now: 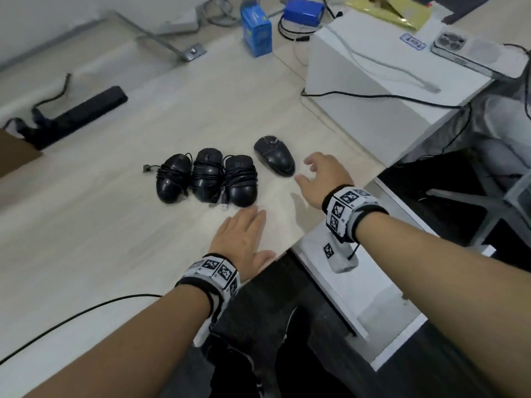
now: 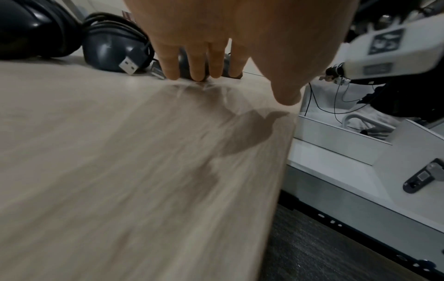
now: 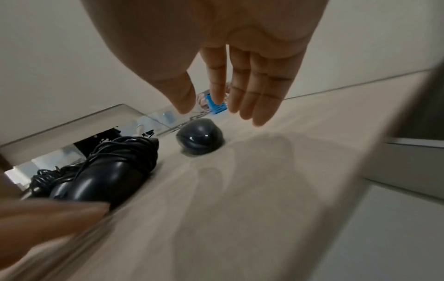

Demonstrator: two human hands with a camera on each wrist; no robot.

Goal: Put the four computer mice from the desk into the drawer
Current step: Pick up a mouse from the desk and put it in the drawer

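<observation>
Both forearms reach in over the worktop (image 1: 86,225). Four black mice sit on it: three cord-wrapped mice (image 1: 207,176) in a row and a lone mouse (image 1: 274,156) just right of them. The drawer (image 1: 359,288) stands open below the worktop edge, none inside as far as I can see. I'd take the lone mouse first, cupping it from above. The right hand (image 1: 324,176) hovers beside it, fingers spread, holding nothing. The left hand (image 1: 244,234) lies flat, fingers straight, near the row.

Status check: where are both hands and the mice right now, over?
Left hand flat on desk, right hand open near loose mouse. Four mice undisturbed, drawer open. Nothing blocking.
</observation>
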